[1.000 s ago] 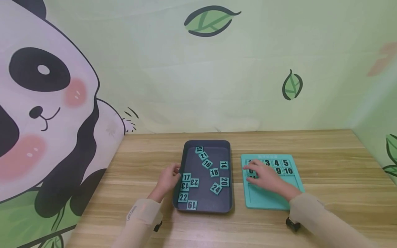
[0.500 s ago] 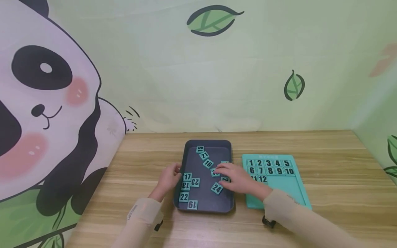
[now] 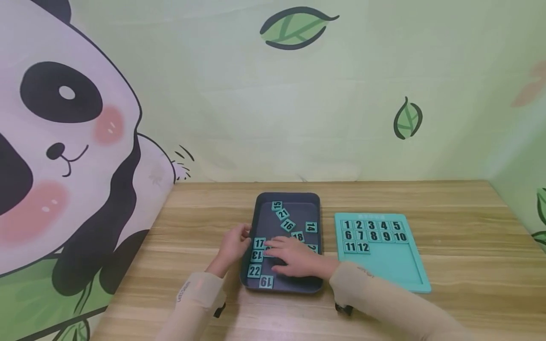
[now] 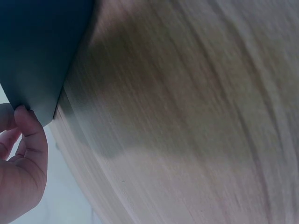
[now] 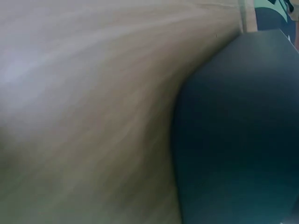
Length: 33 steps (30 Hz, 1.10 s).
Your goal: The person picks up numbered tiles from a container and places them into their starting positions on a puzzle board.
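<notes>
A dark tray [image 3: 294, 285] holds several loose number tiles. My left hand [image 3: 231, 245] is at its left side; the left wrist view shows thumb and finger pinching the tray's rim [image 4: 23, 100]. Over the tray's middle reaches my right hand [image 3: 297, 258], palm down with fingers extended. Its fingertips overlap the 23 tile [image 3: 268, 252] in the head view, close to the 17 tile [image 3: 259, 243] and the 13 tile [image 3: 256, 255]. The hand and wrist hide the 24 tile and part of the 20 tile. The right wrist view shows mostly the tray's outer wall [image 5: 233, 121].
Right of the tray lies a turquoise number board [image 3: 388, 270], with tiles 1 to 12 set in order in its upper rows. The 15 tile [image 3: 277, 205] lies at the tray's far end. A fabric backdrop [image 3: 222, 94] rises behind the wooden table [image 3: 204, 199].
My right hand has left the board, where the 12 tile now shows beside the 11, and moved left over the tray to the 23 tile. The left hand stays at the tray's rim.
</notes>
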Motion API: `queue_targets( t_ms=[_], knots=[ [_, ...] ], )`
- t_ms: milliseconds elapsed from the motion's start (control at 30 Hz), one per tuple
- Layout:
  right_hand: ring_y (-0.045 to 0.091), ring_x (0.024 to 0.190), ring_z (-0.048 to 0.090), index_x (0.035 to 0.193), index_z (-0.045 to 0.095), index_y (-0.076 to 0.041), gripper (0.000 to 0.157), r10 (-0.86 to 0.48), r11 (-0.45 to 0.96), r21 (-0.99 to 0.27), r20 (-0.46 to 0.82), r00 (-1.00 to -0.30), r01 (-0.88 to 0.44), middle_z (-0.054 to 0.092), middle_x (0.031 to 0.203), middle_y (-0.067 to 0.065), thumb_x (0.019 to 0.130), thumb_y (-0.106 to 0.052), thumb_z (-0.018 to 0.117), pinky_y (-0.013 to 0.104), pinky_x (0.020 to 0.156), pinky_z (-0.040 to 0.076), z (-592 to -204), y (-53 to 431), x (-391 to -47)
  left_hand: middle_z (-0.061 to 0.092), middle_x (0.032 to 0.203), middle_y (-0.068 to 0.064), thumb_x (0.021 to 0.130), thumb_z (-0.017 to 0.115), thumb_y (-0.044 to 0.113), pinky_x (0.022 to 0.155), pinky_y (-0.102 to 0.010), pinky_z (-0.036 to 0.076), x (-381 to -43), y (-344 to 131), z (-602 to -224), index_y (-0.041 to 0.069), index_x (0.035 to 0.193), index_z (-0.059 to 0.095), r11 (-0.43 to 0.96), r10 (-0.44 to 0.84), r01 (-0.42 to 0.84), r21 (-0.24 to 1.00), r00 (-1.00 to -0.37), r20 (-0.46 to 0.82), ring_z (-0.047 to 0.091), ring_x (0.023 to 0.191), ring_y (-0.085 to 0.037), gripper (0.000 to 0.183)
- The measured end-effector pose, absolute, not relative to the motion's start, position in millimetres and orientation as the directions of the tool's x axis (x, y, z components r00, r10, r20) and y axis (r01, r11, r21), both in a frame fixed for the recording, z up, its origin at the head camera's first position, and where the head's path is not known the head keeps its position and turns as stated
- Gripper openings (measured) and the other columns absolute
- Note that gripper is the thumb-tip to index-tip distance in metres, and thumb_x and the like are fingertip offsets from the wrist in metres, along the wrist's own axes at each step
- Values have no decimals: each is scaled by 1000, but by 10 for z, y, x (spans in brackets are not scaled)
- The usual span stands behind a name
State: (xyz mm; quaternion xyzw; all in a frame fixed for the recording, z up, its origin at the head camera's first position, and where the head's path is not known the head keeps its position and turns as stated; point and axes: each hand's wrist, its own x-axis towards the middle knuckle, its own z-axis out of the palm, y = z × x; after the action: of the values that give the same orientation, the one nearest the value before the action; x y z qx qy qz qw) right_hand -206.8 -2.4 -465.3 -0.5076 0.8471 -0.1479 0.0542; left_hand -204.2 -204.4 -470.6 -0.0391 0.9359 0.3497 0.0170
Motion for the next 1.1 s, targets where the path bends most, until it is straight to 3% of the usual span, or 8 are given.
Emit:
queue_targets(
  t_ms=[267,667,1100],
  knots=[
    [19,132,27,130,44,-23,47,-895,446,-216,-78,-440,-869,32,142,-3,87,-41,48,46,100,34,-4734,-222,-2052,60,93,-14,83,54,2,71,-34,52,-2056,-2059,-4729,2,111,54,761,-45,-65,645,-998,-48,59,85,-24,29],
    [20,131,29,128,47,-24,45,-902,432,-156,-98,-421,-888,38,138,-5,88,-46,42,46,100,33,-4812,-231,-2042,59,91,-14,82,54,1,69,-33,52,-2049,-2056,-4725,1,111,54,755,-42,-51,653,-999,-29,59,83,-24,29],
    [17,115,45,118,56,-20,35,-871,487,-189,-30,-491,-853,53,121,-1,84,-14,53,38,98,39,-4720,-47,-2048,59,93,-13,83,54,2,71,-34,51,-2044,-2024,-4704,2,113,53,748,-71,-98,656,-995,-69,58,85,-24,30]
  ],
)
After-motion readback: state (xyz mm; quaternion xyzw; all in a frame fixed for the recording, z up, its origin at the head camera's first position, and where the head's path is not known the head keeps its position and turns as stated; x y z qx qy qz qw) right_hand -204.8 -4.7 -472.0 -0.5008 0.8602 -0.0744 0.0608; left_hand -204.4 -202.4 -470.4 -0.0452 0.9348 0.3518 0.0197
